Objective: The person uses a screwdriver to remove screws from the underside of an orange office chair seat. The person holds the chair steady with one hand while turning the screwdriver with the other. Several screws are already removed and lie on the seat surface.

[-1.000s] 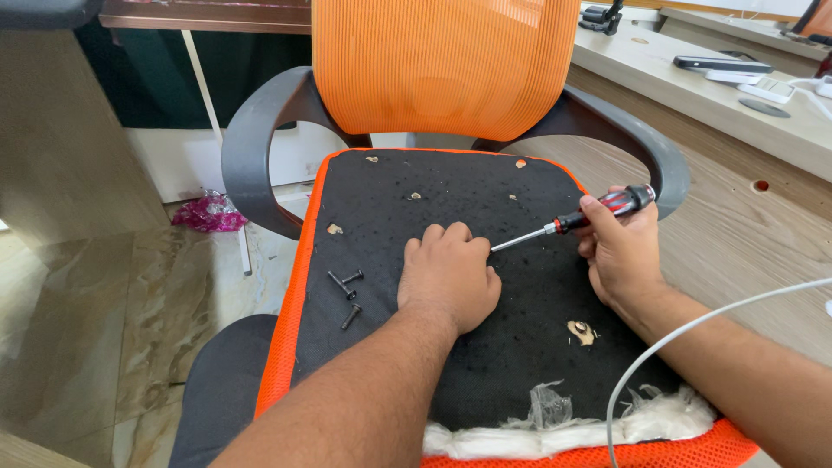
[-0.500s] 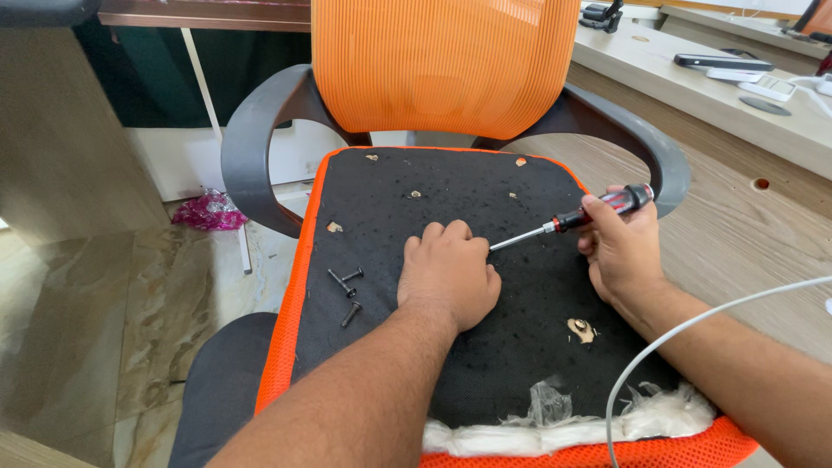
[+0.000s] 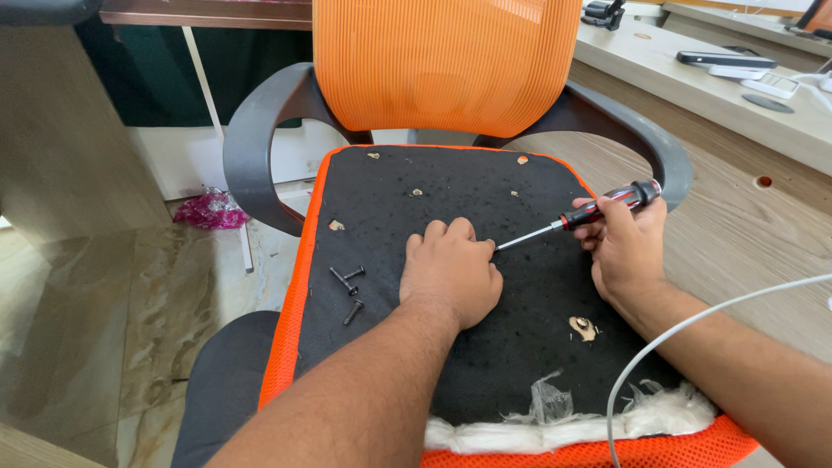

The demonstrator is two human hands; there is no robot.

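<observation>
Screwdriver (image 3: pixel 598 208) held slantwise over the black seat underside (image 3: pixel 451 191), tip beside the left hand (image 3: pixel 451 273). Right hand (image 3: pixel 626 247) wraps the red-and-black handle, its proper grip; left hand presses knuckles-up at the tip, its grasp hidden. The tool looks light and rigid, its thin shaft likely slippery. Loose bolts (image 3: pixel 348 290) lie nearby.

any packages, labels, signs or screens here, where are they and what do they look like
Dark flat device, possibly a phone or remote: far end of the desk at upper right, long and slim, screen not clearly visible.
Crumpled pink wrapper: on the floor left of the chair, shiny magenta.
No signs or readable labels visible.
</observation>
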